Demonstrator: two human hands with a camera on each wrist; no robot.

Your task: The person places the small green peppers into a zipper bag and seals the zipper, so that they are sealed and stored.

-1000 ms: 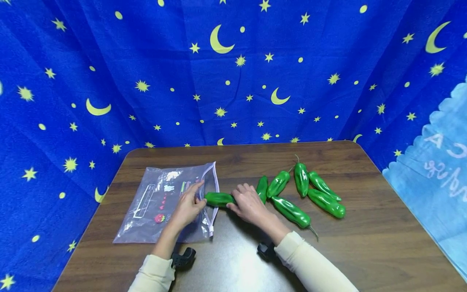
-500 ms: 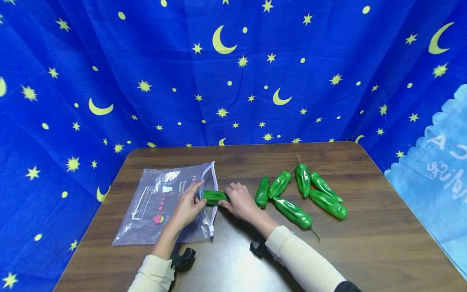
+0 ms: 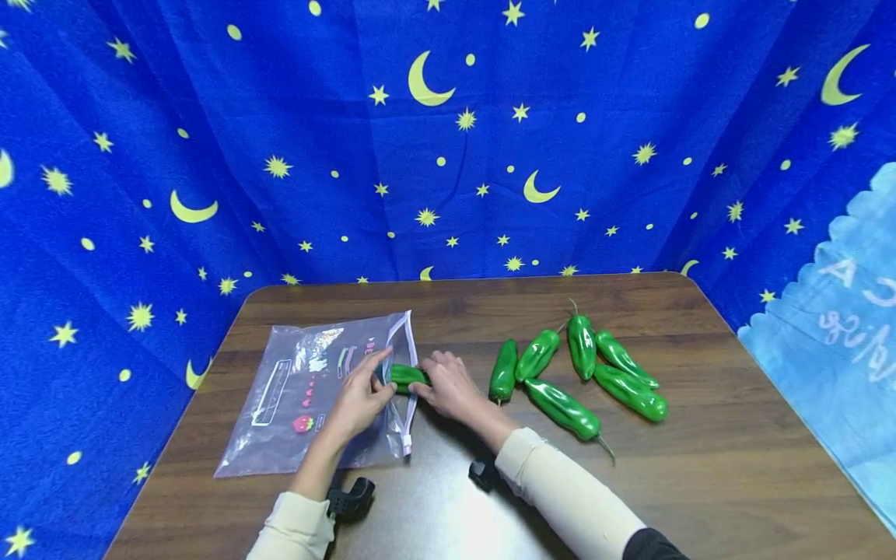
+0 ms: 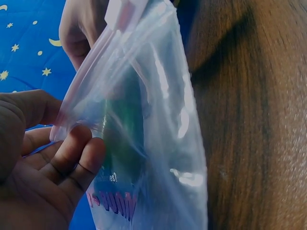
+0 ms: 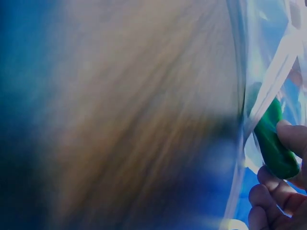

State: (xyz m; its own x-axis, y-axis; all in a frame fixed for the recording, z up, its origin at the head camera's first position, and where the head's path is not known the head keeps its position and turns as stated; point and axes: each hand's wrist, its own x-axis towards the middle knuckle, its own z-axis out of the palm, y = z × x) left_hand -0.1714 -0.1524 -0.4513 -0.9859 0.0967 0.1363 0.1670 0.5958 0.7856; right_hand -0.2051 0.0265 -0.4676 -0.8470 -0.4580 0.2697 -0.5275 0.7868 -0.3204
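Observation:
A clear zip bag [image 3: 280, 435] with pink printing lies flat at the left of the table, its mouth facing right. My left hand [image 3: 357, 400] holds the mouth apart; in the left wrist view its thumb and fingers pinch the pink-edged rim [image 4: 79, 88]. With my right hand [image 3: 455, 393] I grip a green pepper [image 3: 404, 376] by its right end. The pepper's far end is inside the bag, showing dimly green through the plastic in the left wrist view. In the right wrist view, thumb and fingers hold the pepper [image 5: 276, 148] at the opening.
Several glossy green peppers [image 3: 562, 408] lie right of my right hand, the nearest pepper [image 3: 503, 372] a short way off. A zip slider [image 3: 407, 445] sits at the bag mouth's near corner. A blue star-patterned curtain [image 3: 448, 155] hangs behind the table [image 3: 700, 482].
My right hand has moved left, pushing the pepper further into the bag's mouth. The bag has shifted slightly left at its closed end. My left hand stays nearly in place.

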